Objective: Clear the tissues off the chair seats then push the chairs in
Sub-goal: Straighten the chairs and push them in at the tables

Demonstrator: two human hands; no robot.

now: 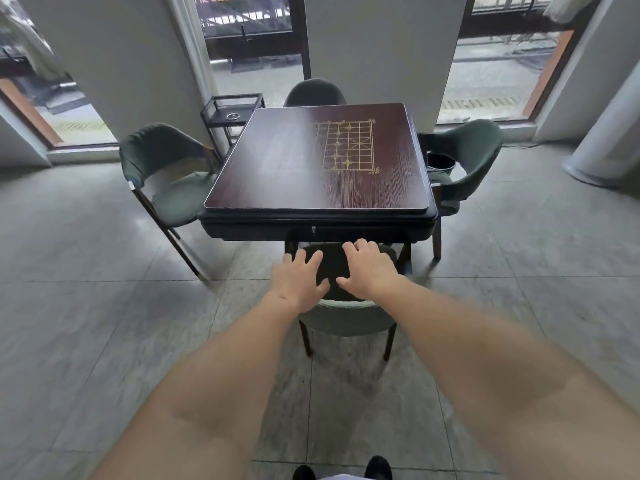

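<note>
Several green padded chairs stand round a dark square table (277, 181). The near chair (346, 317) is in front of me, its seat tucked under the table's front edge. Both my hands are stretched out above its backrest. My left hand (299, 284) has its fingers spread and relaxed, and my right hand (367, 268) is the same, next to it. Neither holds anything. The left chair (173, 188) stands pulled out from the table with its seat showing and no tissue on it. The right chair (467, 157) and the far chair (315, 93) sit close to the table. No tissue is in view.
A small black glass side table (232, 112) with an ashtray stands by the table's far left corner. A dark bin (440, 163) sits by the right chair. White pillars and glass doors line the back. The floor is grey tile, and my shoes (343, 471) show at the bottom.
</note>
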